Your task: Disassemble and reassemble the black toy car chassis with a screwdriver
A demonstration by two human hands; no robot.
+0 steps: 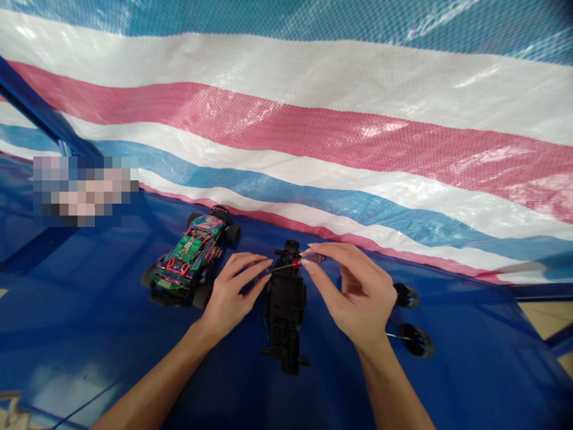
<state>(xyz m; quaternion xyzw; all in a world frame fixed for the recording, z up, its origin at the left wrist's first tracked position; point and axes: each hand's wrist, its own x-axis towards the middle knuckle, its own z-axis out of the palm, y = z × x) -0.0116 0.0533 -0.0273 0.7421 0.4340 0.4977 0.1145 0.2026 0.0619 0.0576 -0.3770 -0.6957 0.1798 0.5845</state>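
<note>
A black toy car chassis (285, 310) without wheels lies on the glossy blue surface (89, 334) between my hands. My right hand (356, 292) pinches the red-tipped handle of a small screwdriver (293, 264) above the front of the chassis. My left hand (233, 292) has its fingers curled toward the thin metal shaft of the screwdriver, touching or nearly touching its tip. A complete green and pink toy racing car (190, 260) stands just left of my left hand.
Two loose black wheels (414, 334) lie to the right of my right wrist. A striped blue, white and pink tarp (313, 131) rises behind the surface. A blurred patch sits at the far left.
</note>
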